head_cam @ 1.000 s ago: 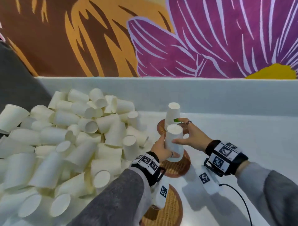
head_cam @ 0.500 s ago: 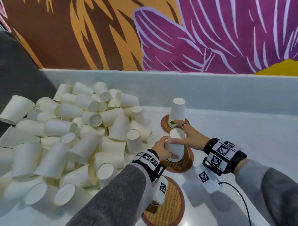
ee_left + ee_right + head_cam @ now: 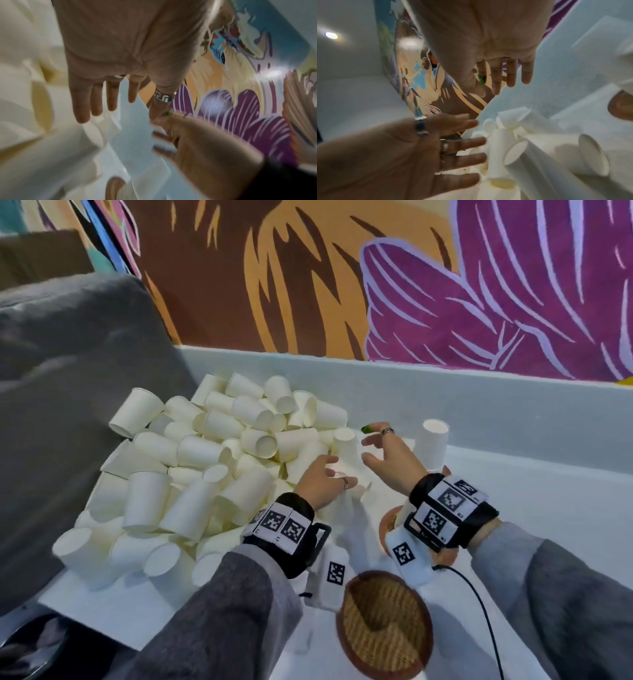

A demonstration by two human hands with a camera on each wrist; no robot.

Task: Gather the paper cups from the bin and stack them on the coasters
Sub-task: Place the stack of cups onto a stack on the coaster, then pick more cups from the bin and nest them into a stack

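A big heap of white paper cups [image 3: 205, 467] lies on its sides at the left of the white bin floor. Both hands are over its right edge with fingers spread and nothing in them. My left hand [image 3: 337, 474] hovers just above the cups. To its right my right hand [image 3: 370, 443] reaches beside an upside-down cup [image 3: 344, 445]. The wrist views show straight fingers on the left hand [image 3: 106, 108] and the right hand [image 3: 505, 81], with cups [image 3: 522, 155] below. Another upside-down cup [image 3: 433, 440] stands at the far right. The near woven coaster [image 3: 383, 625] is bare.
The middle coaster [image 3: 388, 523] is mostly hidden behind my right wrist band. The bin's pale back wall [image 3: 445, 395] runs behind the heap. A grey cushion [image 3: 68, 405] borders the heap on the left. A black cable [image 3: 479, 594] trails from the right wrist.
Both hands let go of the cup they held on the middle coaster. They moved left to the heap's edge and now spread open.
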